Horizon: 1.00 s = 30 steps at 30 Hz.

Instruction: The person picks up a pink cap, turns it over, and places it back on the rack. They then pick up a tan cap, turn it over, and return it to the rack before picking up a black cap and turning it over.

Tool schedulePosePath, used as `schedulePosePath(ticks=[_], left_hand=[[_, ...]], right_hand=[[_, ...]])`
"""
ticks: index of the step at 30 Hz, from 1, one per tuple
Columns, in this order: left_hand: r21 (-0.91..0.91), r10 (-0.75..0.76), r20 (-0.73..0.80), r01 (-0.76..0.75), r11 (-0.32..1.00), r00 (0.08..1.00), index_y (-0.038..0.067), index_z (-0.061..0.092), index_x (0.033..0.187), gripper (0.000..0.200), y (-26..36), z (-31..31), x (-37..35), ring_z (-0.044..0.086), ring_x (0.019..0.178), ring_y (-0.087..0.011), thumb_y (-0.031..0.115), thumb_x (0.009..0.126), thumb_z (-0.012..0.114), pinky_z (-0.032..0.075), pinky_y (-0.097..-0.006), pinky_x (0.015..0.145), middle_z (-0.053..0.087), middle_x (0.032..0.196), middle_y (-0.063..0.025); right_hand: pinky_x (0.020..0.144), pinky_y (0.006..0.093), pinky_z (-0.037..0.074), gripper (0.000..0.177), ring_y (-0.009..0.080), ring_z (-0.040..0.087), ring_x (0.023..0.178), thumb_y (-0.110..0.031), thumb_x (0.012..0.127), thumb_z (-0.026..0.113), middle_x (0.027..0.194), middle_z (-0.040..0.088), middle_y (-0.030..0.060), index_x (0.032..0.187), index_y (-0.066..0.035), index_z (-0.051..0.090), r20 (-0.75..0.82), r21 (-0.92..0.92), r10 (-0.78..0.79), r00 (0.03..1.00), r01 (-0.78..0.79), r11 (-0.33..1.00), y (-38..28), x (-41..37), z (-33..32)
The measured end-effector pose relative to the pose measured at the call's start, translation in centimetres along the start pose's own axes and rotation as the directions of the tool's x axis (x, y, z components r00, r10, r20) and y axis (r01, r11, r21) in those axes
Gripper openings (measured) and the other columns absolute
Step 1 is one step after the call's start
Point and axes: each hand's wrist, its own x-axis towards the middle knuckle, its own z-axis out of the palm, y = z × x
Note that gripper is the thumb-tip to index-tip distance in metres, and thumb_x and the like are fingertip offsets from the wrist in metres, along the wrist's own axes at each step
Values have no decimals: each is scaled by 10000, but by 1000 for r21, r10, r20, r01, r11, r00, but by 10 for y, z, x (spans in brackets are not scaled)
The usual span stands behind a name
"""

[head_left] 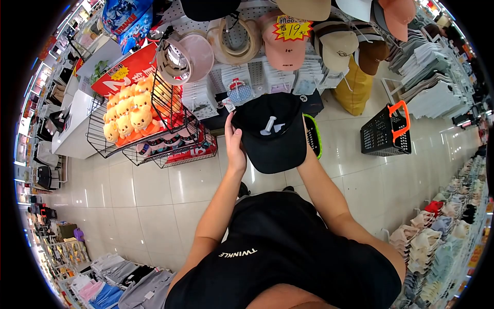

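Note:
A black baseball cap (274, 149) is held out in front of me, its inside tipped up to view and its brim pointing back at me. A white plastic piece (268, 126) shows inside the crown. My left hand (234, 143) grips the cap's left side, with the thumb against the edge. At the right side is my right hand (308, 153), mostly hidden behind the brim; it supports the cap there. A small tag (228, 105) sticks out at the cap's upper left edge.
Caps and visors, among them a pink cap (282, 46), hang on the rack ahead. A wire basket (110, 149) of orange plush toys (141, 117) stands at left. On the floor at right is a black shopping basket (378, 135); another green-rimmed basket (315, 136) sits behind the cap.

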Motion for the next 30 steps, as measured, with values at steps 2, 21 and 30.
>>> schedulePosePath(ticks=[2, 21, 30], left_hand=[[-64, -13, 1, 13, 998, 1000, 50, 276, 1516, 614, -7, -5, 2, 416, 1324, -224, 274, 981, 478, 297, -334, 1125, 411, 1453, -114], [-487, -222, 64, 225, 844, 973, 81, 358, 1490, 687, -71, -41, 29, 462, 1339, -307, 564, 1000, 355, 369, -458, 1136, 441, 1491, -120], [-497, -288, 23, 260, 828, 958, 81, 357, 1490, 690, -51, -39, 23, 465, 1336, -309, 559, 993, 368, 369, -457, 1135, 437, 1494, -121]], right_hand=[[1043, 507, 468, 665, 366, 563, 1217, -583, 981, 391, 1346, 573, 180, 1373, -63, 527, -124, -70, -46, 991, 37, 997, 0, -1, 18], [1045, 571, 325, 823, 466, 356, 1307, -517, 695, 768, 1456, 367, 245, 1395, -169, 513, 568, -483, -97, 817, 235, -843, 90, 12, 62], [1026, 653, 304, 807, 471, 311, 1350, -482, 665, 795, 1461, 366, 236, 1370, -186, 539, 577, -404, 6, 817, 291, -867, 100, 11, 51]])
